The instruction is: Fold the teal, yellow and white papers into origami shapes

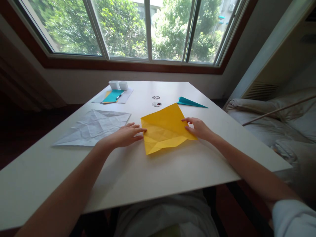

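Observation:
A creased sheet of yellow paper [164, 126] lies tilted over the white table in front of me, its near edge bent along fold lines. At its left edge, my left hand [125, 134] grips it, the index fingertip on top and the thumb at the edge. My right hand [198, 127] holds the right edge between thumb and fingers. Left of my left hand is a white sheet of paper [95, 126] with many crease lines. A folded teal paper plane [191, 102] rests beyond my right hand.
At the table's [172, 177] far left stand two small white containers [118, 85]. Near them are teal paper [112, 95] and a marker [120, 95] on other sheets. Two round table inserts [156, 104] sit past the yellow paper. A window [148, 33] spans the back wall.

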The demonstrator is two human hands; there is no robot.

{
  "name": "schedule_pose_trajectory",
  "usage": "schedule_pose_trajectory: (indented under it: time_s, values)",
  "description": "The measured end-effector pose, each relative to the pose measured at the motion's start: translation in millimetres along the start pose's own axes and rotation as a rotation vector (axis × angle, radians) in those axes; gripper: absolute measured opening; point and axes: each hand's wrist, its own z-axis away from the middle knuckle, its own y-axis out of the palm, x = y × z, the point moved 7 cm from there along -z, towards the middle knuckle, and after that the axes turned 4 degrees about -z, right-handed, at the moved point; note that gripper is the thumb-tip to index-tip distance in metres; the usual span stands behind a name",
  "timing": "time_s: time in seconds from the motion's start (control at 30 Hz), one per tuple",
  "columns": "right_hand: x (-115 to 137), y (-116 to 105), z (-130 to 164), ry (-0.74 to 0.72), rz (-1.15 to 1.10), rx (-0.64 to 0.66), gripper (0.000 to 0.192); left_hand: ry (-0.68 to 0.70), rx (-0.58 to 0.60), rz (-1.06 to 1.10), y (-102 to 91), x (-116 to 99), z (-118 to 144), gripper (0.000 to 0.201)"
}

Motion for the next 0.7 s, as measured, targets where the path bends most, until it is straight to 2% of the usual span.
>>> schedule_pose_trajectory:
  time_s: [0.1, 0.23, 0.4, 0.57, 0.7]
  values:
    - [-2.1, 6.3, -0.3, -0.040, 0.055, 0.054, 0.026, -0.051, -0.041, 0.125, -4.9, -0.9, -0.9, 0.052]
    - [-8.0, 12.3, 0.5, 0.001, 0.083, 0.110, 0.026, -0.162, -0.050, 0.430, -8.5, -1.6, -2.7, 0.058]
    - [-6.2, 12.9, 0.5, 0.030, 0.066, 0.136, 0.025, -0.324, -0.136, 0.774, -9.4, -1.6, -5.3, 0.058]
    - [-7.2, 12.6, -1.8, 0.143, -0.161, 0.128, 0.024, -0.339, -0.155, 1.162, 3.5, -9.1, -8.8, 0.055]
    - [-15.4, 14.5, -3.1, 0.251, -0.433, 0.092, 0.020, -0.327, -0.095, 1.291, 14.5, -9.1, -12.3, 0.048]
